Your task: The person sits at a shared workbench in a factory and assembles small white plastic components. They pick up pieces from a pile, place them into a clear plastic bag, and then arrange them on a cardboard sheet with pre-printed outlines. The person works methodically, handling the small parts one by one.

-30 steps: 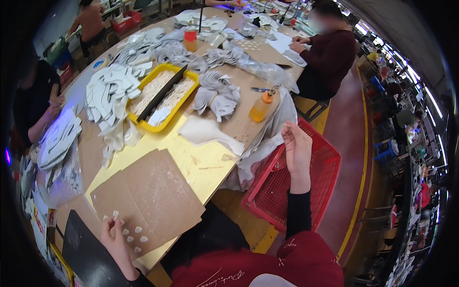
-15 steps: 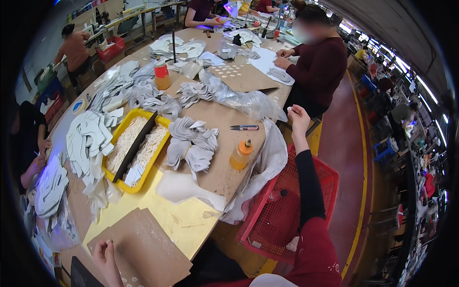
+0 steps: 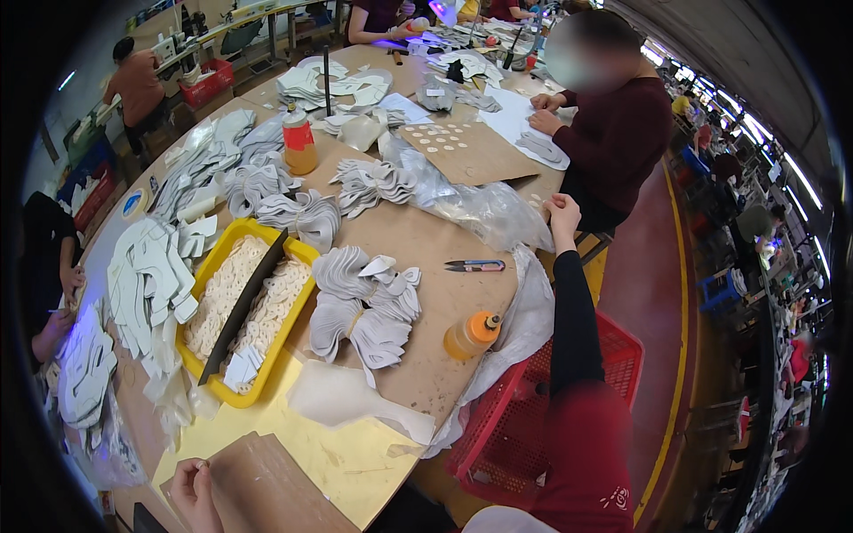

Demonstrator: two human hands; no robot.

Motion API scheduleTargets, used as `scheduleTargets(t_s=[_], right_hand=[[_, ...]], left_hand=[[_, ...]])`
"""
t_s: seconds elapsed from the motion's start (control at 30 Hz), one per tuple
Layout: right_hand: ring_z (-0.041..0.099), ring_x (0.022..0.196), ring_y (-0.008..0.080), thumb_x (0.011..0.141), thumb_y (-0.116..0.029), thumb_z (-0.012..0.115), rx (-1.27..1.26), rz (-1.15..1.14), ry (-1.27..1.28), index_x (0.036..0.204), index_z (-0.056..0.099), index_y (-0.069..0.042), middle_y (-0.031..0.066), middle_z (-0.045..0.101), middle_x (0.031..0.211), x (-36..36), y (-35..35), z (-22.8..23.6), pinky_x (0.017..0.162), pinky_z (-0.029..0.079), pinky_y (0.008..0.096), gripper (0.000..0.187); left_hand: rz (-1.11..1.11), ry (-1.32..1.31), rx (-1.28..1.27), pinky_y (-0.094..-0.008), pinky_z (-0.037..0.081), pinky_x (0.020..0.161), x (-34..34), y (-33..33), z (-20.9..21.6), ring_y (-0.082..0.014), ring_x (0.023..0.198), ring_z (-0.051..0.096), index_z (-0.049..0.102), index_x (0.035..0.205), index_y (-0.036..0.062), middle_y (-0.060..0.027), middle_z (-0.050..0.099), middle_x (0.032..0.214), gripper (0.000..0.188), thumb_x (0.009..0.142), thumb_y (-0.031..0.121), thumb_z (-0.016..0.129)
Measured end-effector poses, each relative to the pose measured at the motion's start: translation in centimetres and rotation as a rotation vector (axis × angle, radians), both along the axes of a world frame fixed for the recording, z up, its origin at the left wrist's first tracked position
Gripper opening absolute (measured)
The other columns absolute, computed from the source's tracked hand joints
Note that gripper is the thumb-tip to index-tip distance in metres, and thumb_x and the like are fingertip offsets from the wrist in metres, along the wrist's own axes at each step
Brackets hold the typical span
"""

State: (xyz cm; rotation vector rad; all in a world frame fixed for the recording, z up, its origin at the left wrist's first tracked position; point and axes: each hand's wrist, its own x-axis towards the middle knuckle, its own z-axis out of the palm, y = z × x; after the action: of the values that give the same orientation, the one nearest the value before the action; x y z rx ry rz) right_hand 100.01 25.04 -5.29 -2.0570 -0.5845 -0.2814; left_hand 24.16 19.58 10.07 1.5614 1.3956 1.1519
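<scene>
Right hand: arm stretched far forward, fingers bent and drawn in narrowly; whether the tips meet or hold anything, I cannot tell.
Left hand: low at the left, fingers curled, thumb near the fingertips; whether they meet or pinch something small is too fine to tell.
Board: brown, flat, under and just right of the left hand, running out at the lower edge of view; contact with the hand is unclear.
Bag: clear plastic, crumpled, its end just beside the right hand in view; touching or apart, I cannot say.
Yellow sheet: under the board, on the table.
Cloth piece: off-white, partly on the sheet.
Tray: yellow, beyond the board, filled with small pale pieces, a black bar lying lengthwise across it.
Grey bundle: right of the tray.
Bottle: orange cap, near the table's right edge.
Snips: lying between bottle and bag.
Basket: red, below the table edge, partly behind the right arm.
Co-worker: dark red top, seated beyond the right hand, both hands over grey pieces.
</scene>
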Motion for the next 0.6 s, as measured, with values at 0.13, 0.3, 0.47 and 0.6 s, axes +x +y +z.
scheduleTargets(t_s=[0.13,0.3,0.47,0.6], right_hand=[[0.074,0.088,0.0252,0.078,-0.016,0.078,-0.17,-0.004,-0.075,0.091,0.078,-0.004,0.0137,0.076,0.095,-0.1,-0.1,0.1,0.083,0.056,0.0353,0.018],[0.062,0.119,0.0279,0.09,-0.027,0.063,-0.637,0.099,-0.323,0.089,0.079,-0.007,0.0136,0.072,0.102,0.6,-0.4,1.6,0.111,0.038,0.046,0.025],[0.032,0.144,0.0337,0.094,-0.031,0.057,-0.753,0.025,-0.431,0.105,0.077,-0.01,0.0109,0.055,0.136,0.0,0.0,2.2,0.117,0.02,0.0634,0.031],[0.026,0.146,0.0355,0.095,-0.032,0.057,-0.76,-0.043,-0.385,0.108,0.076,-0.012,0.0092,0.05,0.139,-0.6,0.1,2.3,0.115,0.017,0.067,0.031]], left_hand=[[-0.011,0.047,-0.211,-0.0222,0.044,0.086,-4.2,2.8,-2.2,-0.0079,0.09,0.056,0.06,0.096,0.0006,-0.0009,0.06,0.091,0.005,0.1,0.004,0.061],[-0.013,0.055,-0.145,-0.0217,0.042,0.084,-6.1,2.7,-5.6,-0.0075,0.089,0.054,0.059,0.097,0.0019,-0.0005,0.059,0.092,0.004,0.1,0.004,0.059],[-0.079,-0.072,-0.011,-0.0219,0.041,0.086,-8.2,3.6,-7.5,-0.0079,0.093,0.052,0.059,0.097,0.0027,-0.0006,0.058,0.098,0.003,0.1,0.004,0.058],[-0.111,-0.031,-0.138,-0.0227,0.04,0.089,-12.0,3.9,-8.0,-0.009,0.096,0.053,0.059,0.099,0.0023,-0.0015,0.058,0.1,0.003,0.1,0.004,0.057]])
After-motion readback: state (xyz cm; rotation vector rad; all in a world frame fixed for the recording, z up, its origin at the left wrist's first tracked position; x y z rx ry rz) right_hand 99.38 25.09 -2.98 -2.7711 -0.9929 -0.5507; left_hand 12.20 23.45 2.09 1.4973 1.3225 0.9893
